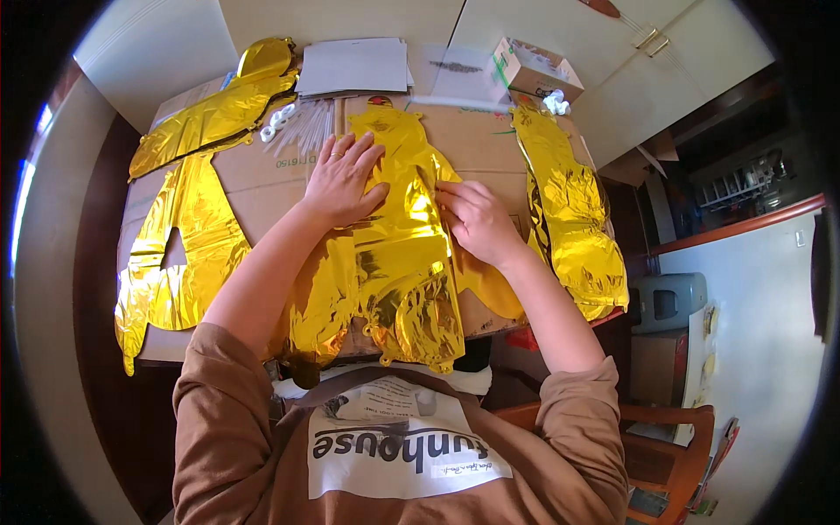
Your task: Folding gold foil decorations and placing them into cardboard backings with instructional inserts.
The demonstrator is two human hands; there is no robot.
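A flat gold foil balloon (398,175) lies on cardboard in front of me, creased and reaching down over the near table edge. My left hand (346,182) rests on its left side with the fingers stretched out, the thumb apart, and a ring on one finger. At the balloon's right edge, my right hand (477,219) has its fingers curled together, pinching the foil; the fingertips are partly hidden. More gold foil, folded, spreads below both hands, and I cannot tell whether it is one piece with the balloon.
Other flat gold balloons lie left (201,245), far left (219,105) and right (569,219). Behind are clear straws (306,127), a stack of white sheets (354,66), and an open carton (538,70). A wooden chair (669,464) stands at the lower right.
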